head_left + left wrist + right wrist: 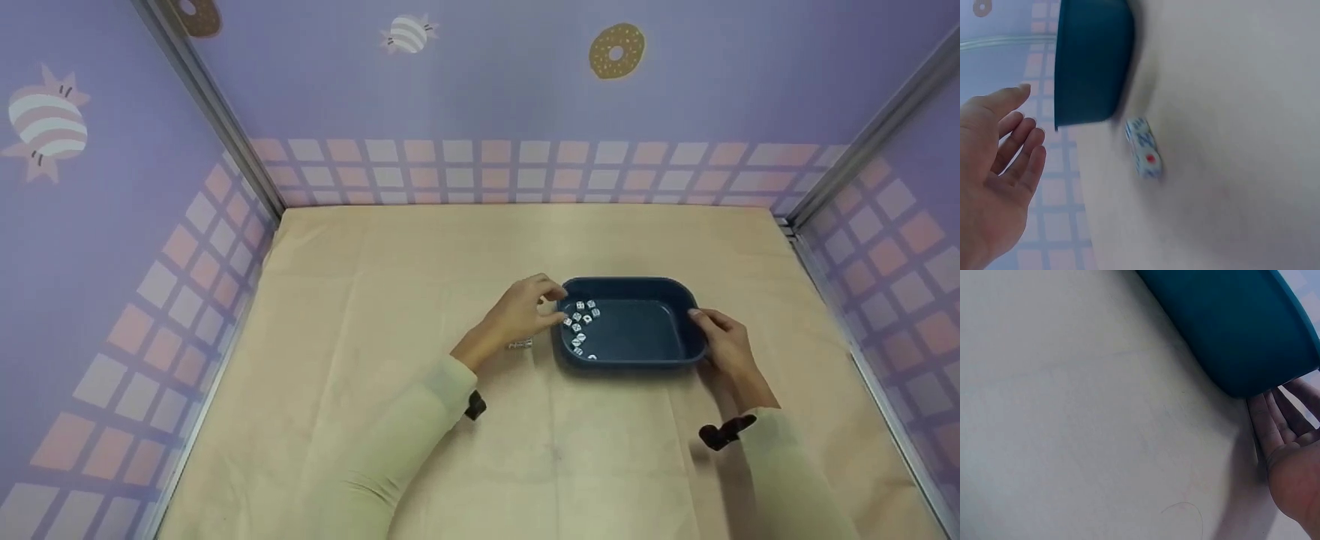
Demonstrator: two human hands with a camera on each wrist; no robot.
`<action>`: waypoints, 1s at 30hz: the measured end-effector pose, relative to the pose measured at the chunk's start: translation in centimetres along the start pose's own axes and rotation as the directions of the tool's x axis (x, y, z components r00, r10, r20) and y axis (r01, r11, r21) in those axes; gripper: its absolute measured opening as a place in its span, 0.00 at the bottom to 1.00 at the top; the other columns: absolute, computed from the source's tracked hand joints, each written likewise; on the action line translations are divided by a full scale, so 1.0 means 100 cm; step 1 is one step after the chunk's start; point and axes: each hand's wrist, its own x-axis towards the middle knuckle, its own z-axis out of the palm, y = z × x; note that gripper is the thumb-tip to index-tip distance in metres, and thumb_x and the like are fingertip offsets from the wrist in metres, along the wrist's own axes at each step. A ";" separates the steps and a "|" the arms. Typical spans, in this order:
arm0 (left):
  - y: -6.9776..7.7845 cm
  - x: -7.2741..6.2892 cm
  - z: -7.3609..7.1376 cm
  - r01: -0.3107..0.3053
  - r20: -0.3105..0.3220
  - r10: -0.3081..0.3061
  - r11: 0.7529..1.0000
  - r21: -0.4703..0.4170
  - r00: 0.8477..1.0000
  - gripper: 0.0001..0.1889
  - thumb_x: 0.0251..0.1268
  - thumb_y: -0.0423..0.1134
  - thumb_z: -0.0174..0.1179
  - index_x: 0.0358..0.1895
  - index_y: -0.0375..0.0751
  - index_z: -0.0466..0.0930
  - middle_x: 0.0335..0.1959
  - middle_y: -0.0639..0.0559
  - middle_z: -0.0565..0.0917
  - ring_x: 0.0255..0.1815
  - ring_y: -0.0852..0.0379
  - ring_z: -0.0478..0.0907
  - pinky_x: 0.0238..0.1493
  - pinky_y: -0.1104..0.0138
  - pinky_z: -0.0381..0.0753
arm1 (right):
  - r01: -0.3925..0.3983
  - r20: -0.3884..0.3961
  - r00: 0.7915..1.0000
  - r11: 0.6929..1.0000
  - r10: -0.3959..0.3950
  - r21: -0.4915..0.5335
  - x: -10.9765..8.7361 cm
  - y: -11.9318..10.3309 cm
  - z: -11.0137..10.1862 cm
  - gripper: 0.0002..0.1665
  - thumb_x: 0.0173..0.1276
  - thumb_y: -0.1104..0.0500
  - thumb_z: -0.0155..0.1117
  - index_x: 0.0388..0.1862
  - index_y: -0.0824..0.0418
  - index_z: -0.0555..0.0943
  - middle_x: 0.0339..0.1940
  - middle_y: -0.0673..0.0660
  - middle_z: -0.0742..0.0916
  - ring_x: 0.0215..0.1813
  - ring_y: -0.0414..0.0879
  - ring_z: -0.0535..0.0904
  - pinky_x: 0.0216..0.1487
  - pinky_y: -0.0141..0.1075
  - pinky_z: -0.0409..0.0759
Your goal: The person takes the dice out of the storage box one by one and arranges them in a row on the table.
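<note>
Head view: a deep, rounded-rectangular dark blue tray (637, 364), smooth and plastic-looking, sits right of centre, a cluster of small white dice with dark pips (577, 328) along the left side of its floor. At its left rim the left hand (521, 309) is loosely curved, thumb and fingers apart, grasping nothing visible. At its right end the right hand (721, 343) grips the rim, thumb on top. A short row of white dice (520, 344) shows partly behind the left wrist, on a creased beige cloth (420, 247). Across the top, lilac panels (495, 90) carry printed doughnuts, striped sweets and pink-and-white checks.

Left wrist view: the loose hand fills the lower left, its fingertips apart from the tray's wall at upper centre. Mid-frame, the dice row stands end to end; its lowest die bears one large red pip, the other markings blurred.

Right wrist view: at lower right, fingers touch the tray's bottom corner; the curved wall looks teal and matte.
</note>
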 end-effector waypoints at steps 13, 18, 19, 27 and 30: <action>0.016 0.046 0.044 0.026 0.084 -0.035 0.994 0.107 0.996 0.20 0.69 0.41 0.74 0.61 0.41 0.85 0.54 0.53 0.85 0.57 0.56 0.82 0.60 0.70 0.79 | -0.057 0.092 0.994 0.998 0.057 0.000 -0.024 -0.026 -0.001 0.40 0.83 0.41 0.58 0.79 0.68 0.70 0.77 0.66 0.74 0.62 0.41 0.76 0.56 0.28 0.76; 0.019 0.050 0.058 0.039 0.120 -0.066 0.976 0.212 0.991 0.21 0.71 0.43 0.72 0.64 0.44 0.84 0.56 0.54 0.84 0.57 0.58 0.82 0.60 0.68 0.80 | -0.083 0.101 0.991 0.997 0.083 -0.004 -0.017 -0.018 -0.002 0.42 0.83 0.38 0.55 0.82 0.66 0.66 0.82 0.65 0.68 0.67 0.40 0.73 0.57 0.27 0.75; 0.019 0.051 0.060 0.043 0.128 -0.075 0.970 0.241 0.989 0.21 0.71 0.44 0.72 0.65 0.45 0.84 0.56 0.55 0.84 0.57 0.59 0.81 0.60 0.68 0.80 | -0.091 0.100 0.991 0.996 0.090 0.000 -0.015 -0.014 -0.002 0.43 0.83 0.37 0.55 0.82 0.65 0.66 0.83 0.64 0.68 0.69 0.42 0.73 0.58 0.29 0.75; 0.024 0.057 0.069 0.064 0.140 -0.127 0.920 0.388 0.982 0.19 0.71 0.45 0.72 0.63 0.51 0.85 0.55 0.58 0.84 0.59 0.59 0.80 0.61 0.66 0.80 | -0.079 0.070 0.994 0.997 0.079 -0.005 -0.005 -0.002 -0.003 0.45 0.81 0.33 0.55 0.82 0.63 0.67 0.83 0.61 0.68 0.80 0.50 0.66 0.75 0.39 0.69; 0.026 0.058 0.071 0.069 0.128 -0.139 0.895 0.441 0.982 0.17 0.71 0.44 0.72 0.60 0.51 0.86 0.53 0.58 0.85 0.58 0.58 0.81 0.61 0.65 0.80 | -0.073 0.070 0.995 0.997 0.072 0.012 -0.005 -0.005 -0.004 0.44 0.81 0.35 0.57 0.81 0.64 0.68 0.82 0.61 0.70 0.75 0.45 0.70 0.67 0.29 0.73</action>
